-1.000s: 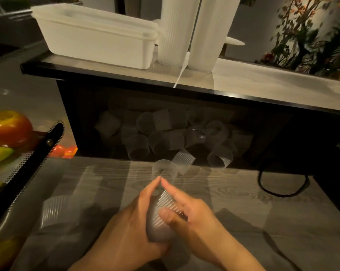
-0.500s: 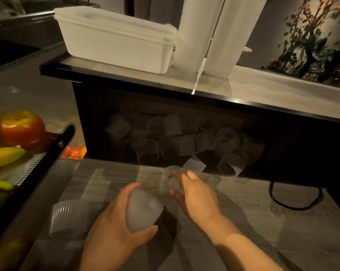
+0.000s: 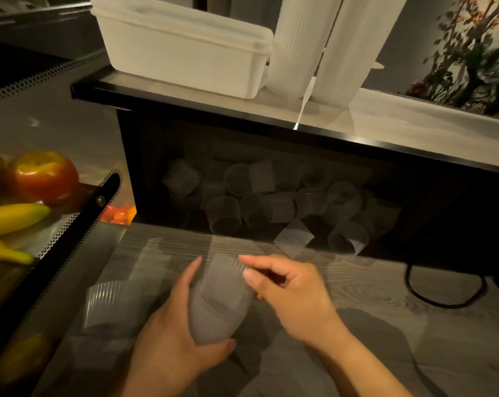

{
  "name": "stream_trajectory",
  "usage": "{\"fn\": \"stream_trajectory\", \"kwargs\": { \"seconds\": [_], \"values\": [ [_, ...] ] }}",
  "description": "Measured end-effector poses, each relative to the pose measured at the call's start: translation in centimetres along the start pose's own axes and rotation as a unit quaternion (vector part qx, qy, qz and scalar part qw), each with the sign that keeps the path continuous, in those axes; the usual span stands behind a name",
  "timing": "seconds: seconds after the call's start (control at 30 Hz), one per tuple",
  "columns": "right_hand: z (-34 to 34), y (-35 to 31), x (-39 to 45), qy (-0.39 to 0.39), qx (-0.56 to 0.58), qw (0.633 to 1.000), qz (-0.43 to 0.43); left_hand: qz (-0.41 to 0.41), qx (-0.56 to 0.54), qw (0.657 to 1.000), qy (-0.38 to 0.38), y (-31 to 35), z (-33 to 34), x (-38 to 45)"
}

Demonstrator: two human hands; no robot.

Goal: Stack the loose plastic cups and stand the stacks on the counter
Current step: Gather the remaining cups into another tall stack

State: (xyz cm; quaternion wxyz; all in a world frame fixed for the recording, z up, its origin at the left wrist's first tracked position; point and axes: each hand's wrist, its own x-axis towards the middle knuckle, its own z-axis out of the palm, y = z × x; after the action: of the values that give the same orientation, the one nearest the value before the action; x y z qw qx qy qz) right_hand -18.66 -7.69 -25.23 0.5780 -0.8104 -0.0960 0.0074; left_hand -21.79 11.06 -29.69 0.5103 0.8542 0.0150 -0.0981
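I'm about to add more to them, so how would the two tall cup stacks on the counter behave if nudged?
The two tall cup stacks probably tip easily: they are tall and narrow, and both already lean. They look light, being thin ribbed translucent plastic, so a small push might shift them. The white tub beside them may block a fall to that side.

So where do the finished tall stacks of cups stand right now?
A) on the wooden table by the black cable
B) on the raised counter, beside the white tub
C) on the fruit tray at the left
B: the two tall cup stacks stand on the raised counter, just right of the white tub.
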Motion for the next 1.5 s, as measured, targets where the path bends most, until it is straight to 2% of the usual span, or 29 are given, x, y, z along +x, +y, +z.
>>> {"fn": "stream_trajectory", "kwargs": {
  "seconds": [0.1,0.17,0.23,0.27,0.33,0.37,0.4,0.43,0.47,0.53,0.63,0.7,0.77,0.87,0.97,1.03,1.13,1.2,1.33,1.5],
  "values": [
    [1.8,0.3,-0.2,-0.054,-0.023,0.998,-0.003,-0.014,-0.018,0.999,0.025,0.5,-0.6,-0.7],
    [2.8,-0.3,-0.3,-0.120,-0.072,0.990,-0.034,-0.007,-0.028,0.998,0.051,0.4,-1.2,-0.9],
    [3.9,-1.0,-0.4,-0.176,-0.040,0.983,-0.043,-0.006,-0.077,0.994,0.073,0.2,-1.8,-1.1],
    [4.6,-1.5,-0.5,-0.161,0.011,0.986,-0.034,0.001,-0.103,0.989,0.102,-0.2,-2.3,-1.3],
    [6.4,-1.3,-0.4,-0.046,0.094,0.994,0.002,0.024,-0.097,0.981,0.169,-0.8,-3.6,-2.0],
    [7.4,-0.8,-0.2,0.013,0.068,0.998,0.001,0.029,-0.083,0.977,0.195,-1.0,-4.2,-2.4],
    [8.5,-0.7,0.1,0.036,-0.004,0.999,-0.008,0.022,-0.072,0.972,0.224,-1.0,-4.7,-2.9],
    [9.5,-0.6,0.4,0.003,-0.093,0.996,-0.017,0.021,-0.066,0.966,0.250,-1.0,-5.3,-3.3],
    [10.5,-0.4,0.7,-0.066,-0.177,0.982,-0.029,0.024,-0.047,0.960,0.274,-1.3,-6.0,-3.6],
    [12.4,0.3,1.7,-0.177,-0.270,0.946,-0.037,0.031,-0.019,0.956,0.292,-1.0,-7.4,-4.0],
    [15.4,1.6,2.6,-0.191,-0.307,0.929,-0.075,0.037,0.009,0.951,0.308,-1.2,-9.0,-4.6],
    [16.9,2.3,2.9,-0.183,-0.318,0.928,-0.059,0.030,0.021,0.948,0.316,-1.4,-9.5,-5.1],
    [16.9,2.7,3.3,-0.147,-0.270,0.951,-0.032,0.017,0.023,0.951,0.308,-1.5,-9.8,-5.4],
    [14.1,2.0,3.5,-0.059,-0.067,0.995,0.054,-0.025,0.040,0.961,0.273,-1.4,-10.1,-5.3],
    [10.1,0.5,3.4,0.036,0.118,0.986,0.110,-0.046,0.054,0.971,0.228,-1.3,-10.2,-5.2],
    [7.8,-0.6,2.9,0.054,0.197,0.972,0.119,-0.055,0.065,0.980,0.179,-0.8,-9.6,-4.8],
    [5.5,-1.7,1.9,0.056,0.166,0.982,0.067,-0.040,0.078,0.993,0.078,1.0,-8.3,-3.9],
    [4.5,-1.9,1.3,0.059,0.130,0.989,0.029,-0.035,0.054,0.997,0.038,2.3,-7.4,-3.3],
    [2.2,-2.5,1.1,0.033,0.076,0.997,0.007,0.033,0.085,0.995,0.040,3.8,-6.2,-2.0],
    [-0.3,-2.3,1.4,0.064,-0.019,0.998,-0.018,0.056,0.092,0.994,0.010,5.2,-4.8,-0.6]
  ]
}}
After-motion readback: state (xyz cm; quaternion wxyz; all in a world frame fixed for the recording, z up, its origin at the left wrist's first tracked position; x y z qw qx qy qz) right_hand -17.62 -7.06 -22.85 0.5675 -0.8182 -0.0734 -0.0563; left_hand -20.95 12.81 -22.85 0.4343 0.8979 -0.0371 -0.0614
